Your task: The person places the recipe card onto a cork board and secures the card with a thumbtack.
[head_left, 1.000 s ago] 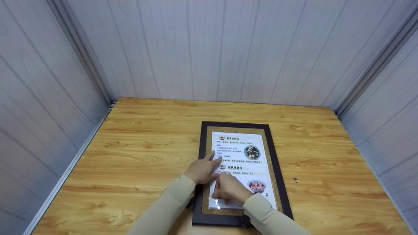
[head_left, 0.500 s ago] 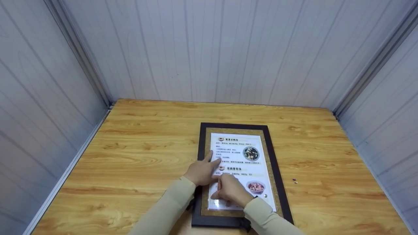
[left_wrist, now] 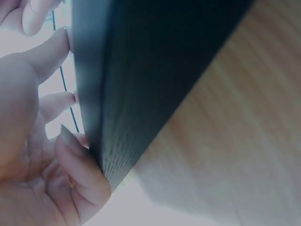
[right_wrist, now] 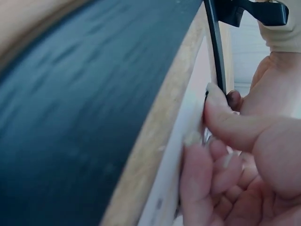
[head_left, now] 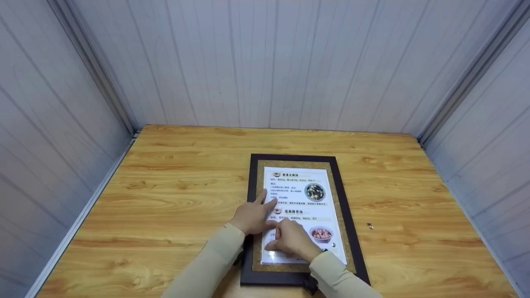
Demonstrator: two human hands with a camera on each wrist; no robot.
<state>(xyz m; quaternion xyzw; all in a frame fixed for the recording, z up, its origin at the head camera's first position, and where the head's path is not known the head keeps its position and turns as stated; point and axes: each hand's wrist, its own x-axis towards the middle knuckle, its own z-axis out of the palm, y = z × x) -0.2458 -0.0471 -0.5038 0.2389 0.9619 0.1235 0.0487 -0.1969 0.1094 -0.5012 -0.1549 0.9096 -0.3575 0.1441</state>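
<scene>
A white sheet printed with recipes and food pictures [head_left: 306,219] lies on a cork board with a dark frame [head_left: 340,182]. My left hand [head_left: 250,217] rests over the board's left side, two fingers straight on the sheet. In the left wrist view its fingertips [left_wrist: 61,44] touch the dark frame. Close beside it, my right hand [head_left: 292,239] presses its thumb onto the sheet's lower left part, its other fingers bent. The right wrist view shows its thumb [right_wrist: 218,106] and a fingertip against the sheet. Whether something small lies between them is unclear.
A small silvery round tack [head_left: 333,245] is on the sheet's lower right. Tiny shiny pieces [head_left: 370,226] lie on the wood-grain table [head_left: 186,165] right of the board. Pale panel walls [head_left: 256,62] enclose the table at the back and both sides.
Both hands keep nearly the same place on the sheet; the right hand's bent fingers have shifted only slightly. The whole head view has drifted a little to the left.
</scene>
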